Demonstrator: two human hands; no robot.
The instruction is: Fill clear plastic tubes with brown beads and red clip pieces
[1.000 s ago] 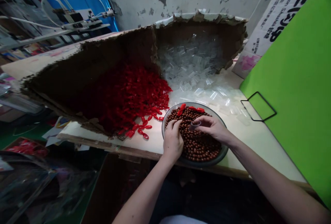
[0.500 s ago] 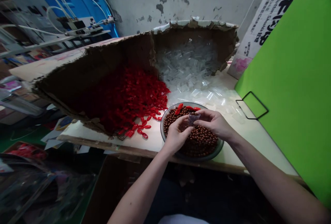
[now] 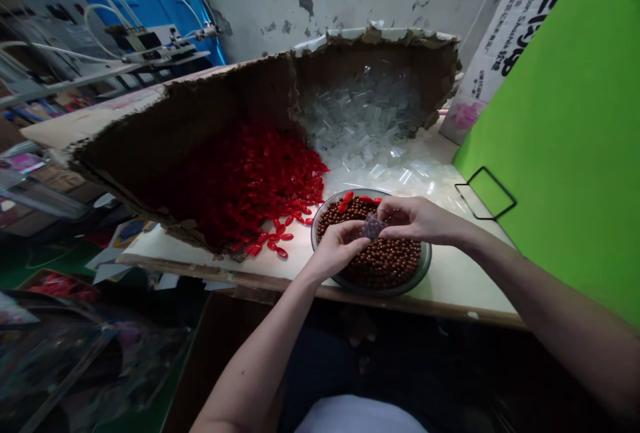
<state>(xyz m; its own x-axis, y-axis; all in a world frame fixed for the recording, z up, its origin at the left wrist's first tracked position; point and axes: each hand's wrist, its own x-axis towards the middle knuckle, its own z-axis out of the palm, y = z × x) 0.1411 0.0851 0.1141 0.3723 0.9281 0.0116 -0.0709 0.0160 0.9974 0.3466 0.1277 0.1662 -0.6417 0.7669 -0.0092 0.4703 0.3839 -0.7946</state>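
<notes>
Over a grey bowl (image 3: 425, 272) of small brown balls (image 3: 385, 265), both hands meet at a small clear plastic container (image 3: 373, 226) with a dark tint. My left hand (image 3: 341, 245) pinches its left side between thumb and fingers. On the other side, my right hand (image 3: 407, 220) grips it with thumb and fingertips. What fills the container is too small to make out. A few red plastic pieces (image 3: 346, 201) lie on the balls at the bowl's far rim.
Behind the bowl, a torn cardboard box (image 3: 195, 110) holds a heap of red pieces (image 3: 265, 180) and a pile of clear plastic pieces (image 3: 365, 120). Some spill onto the white table (image 3: 295, 266). A green panel (image 3: 570, 153) with a black wire handle (image 3: 493, 193) stands right.
The container has tilted between my fingers, and my right hand has shifted slightly up around it. Both hands stay over the bowl. The whole view has moved slightly.
</notes>
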